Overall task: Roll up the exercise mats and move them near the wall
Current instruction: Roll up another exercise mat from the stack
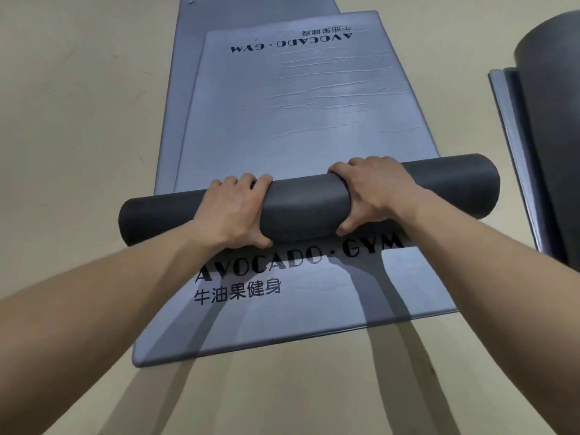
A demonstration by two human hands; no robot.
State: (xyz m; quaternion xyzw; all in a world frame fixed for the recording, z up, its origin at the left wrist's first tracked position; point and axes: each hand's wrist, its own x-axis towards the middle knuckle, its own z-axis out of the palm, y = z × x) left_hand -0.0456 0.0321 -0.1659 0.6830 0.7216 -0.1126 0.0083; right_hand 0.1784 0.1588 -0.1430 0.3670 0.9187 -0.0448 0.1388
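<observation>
Rolled mat is gripped by left hand and right hand, thumbs underneath, likely to stop it uncoiling when carried.

This is a gym or fitness studio. Grey exercise mats lie overlapping down the middle of the frame on a smooth beige floor. Two of them are printed "AVOCADO · GYM" with Chinese characters alongside. Another dark rolled mat sits at the upper right edge.
</observation>
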